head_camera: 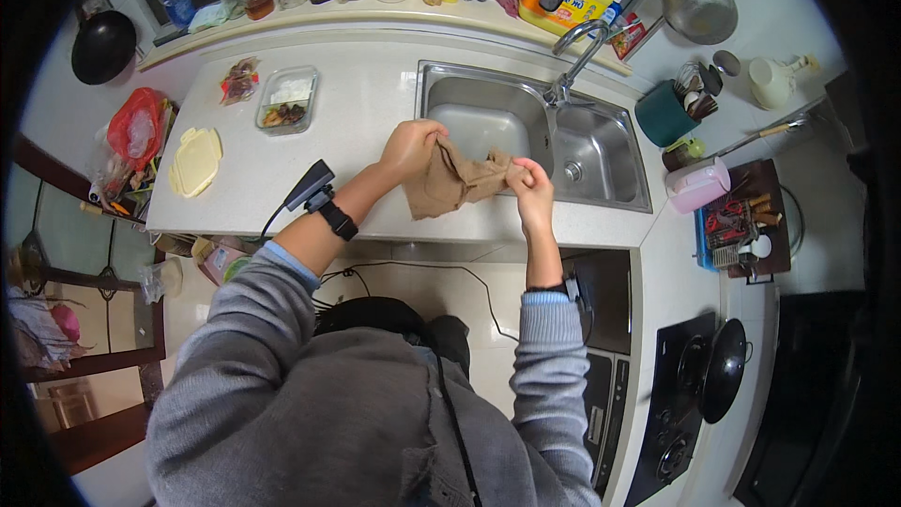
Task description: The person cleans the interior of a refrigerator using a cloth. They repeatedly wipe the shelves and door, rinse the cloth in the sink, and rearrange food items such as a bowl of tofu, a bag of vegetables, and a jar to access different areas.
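A brown cloth [457, 179] hangs crumpled between my two hands, over the front rim of the stainless steel double sink [486, 120]. My left hand [412, 148] pinches its upper left corner. At the other end, my right hand [531, 186] grips the bunched edge between thumb and fingers. The cloth's lower left part hangs in front of the white countertop [352, 162]; whether it touches the counter I cannot tell. Behind the sink rises a chrome faucet [574, 63]. The larger left basin lies just beyond the cloth.
Left on the counter are a divided glass container [287, 100] with food, a cream lid [196, 162] and a small packet [240, 80]. Jars and bottles line the windowsill [338, 17]. A green utensil holder [665, 113], pink pitcher [698, 185] and gas stove [672, 401] with a wok [723, 370] stand right.
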The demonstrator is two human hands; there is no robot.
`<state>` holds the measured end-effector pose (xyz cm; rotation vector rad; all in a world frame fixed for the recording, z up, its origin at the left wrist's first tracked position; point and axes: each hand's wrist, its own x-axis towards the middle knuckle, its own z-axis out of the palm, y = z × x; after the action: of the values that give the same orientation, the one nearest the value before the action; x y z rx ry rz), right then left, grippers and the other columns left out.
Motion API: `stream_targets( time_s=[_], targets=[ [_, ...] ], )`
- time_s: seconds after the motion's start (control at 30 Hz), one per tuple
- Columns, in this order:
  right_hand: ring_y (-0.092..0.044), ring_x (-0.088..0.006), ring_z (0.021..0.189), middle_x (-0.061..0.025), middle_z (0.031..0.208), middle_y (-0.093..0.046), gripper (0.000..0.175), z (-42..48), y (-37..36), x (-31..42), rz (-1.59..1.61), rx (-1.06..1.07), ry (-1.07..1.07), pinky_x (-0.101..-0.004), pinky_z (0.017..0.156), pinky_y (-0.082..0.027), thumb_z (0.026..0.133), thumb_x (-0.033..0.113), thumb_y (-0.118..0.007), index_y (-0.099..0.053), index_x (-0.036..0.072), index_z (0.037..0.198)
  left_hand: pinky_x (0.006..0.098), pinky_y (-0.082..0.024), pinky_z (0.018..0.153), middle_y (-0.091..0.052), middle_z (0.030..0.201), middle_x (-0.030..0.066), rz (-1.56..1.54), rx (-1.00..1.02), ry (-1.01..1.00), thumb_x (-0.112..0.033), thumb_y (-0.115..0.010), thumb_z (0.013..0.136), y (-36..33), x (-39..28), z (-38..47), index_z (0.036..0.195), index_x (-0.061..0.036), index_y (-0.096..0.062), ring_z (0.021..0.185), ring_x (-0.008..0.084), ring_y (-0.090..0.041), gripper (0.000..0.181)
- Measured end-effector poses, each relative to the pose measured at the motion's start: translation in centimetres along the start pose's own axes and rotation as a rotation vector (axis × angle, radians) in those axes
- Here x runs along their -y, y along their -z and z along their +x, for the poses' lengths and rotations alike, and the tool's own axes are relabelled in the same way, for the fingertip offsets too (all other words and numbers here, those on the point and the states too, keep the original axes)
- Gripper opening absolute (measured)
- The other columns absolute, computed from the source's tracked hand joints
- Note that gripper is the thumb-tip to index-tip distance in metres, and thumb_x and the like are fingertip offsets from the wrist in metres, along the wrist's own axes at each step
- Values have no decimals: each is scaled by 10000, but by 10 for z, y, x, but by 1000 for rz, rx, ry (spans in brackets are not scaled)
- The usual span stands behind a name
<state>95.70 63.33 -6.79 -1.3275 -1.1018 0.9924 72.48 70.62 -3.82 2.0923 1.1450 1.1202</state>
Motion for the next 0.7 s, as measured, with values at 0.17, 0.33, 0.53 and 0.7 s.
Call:
stream_targets(
  time_s=[0.17, 0.33, 0.53, 0.7],
  targets=[
    [-571, -243, 983, -141, 1081, -592, 547, 100, 46, -75, -553, 330, -175, -278, 820, -440, 691, 12, -599, -476, 13, 1224, 360, -434, 865, -572, 1086, 164, 446, 56, 54, -96, -580, 743, -68, 59, 41, 1022, -48, -601, 997, 321, -542, 284],
    [-473, -323, 1144, -231, 1208, -500, 593, 192, 87, -140, -890, 445, -312, -337, 950, -375, 715, 169, -580, -430, 4, 1264, 345, -375, 950, -482, 1235, 178, 128, 292, 510, -125, -619, 744, -123, 114, 63, 1181, -30, -511, 1129, 306, -468, 460],
    [-329, -399, 1231, -275, 1358, -274, 710, 252, 63, -220, -1025, 599, -433, -430, 1005, -310, 789, 430, -564, -320, 60, 1343, 348, -401, 931, -305, 1356, 218, -3, 134, 1121, -177, -643, 752, -211, 191, 76, 1254, -8, -445, 1155, 313, -440, 566],
    [-154, -375, 1313, -246, 1432, -40, 636, 209, 6, -265, -1156, 623, -632, -534, 1014, -234, 814, 401, -560, -321, 171, 1356, 472, -257, 1025, -57, 1424, 267, 108, 318, 1297, -517, -623, 713, -285, 228, 56, 1400, -164, -199, 1284, 454, -162, 881]
  ],
)
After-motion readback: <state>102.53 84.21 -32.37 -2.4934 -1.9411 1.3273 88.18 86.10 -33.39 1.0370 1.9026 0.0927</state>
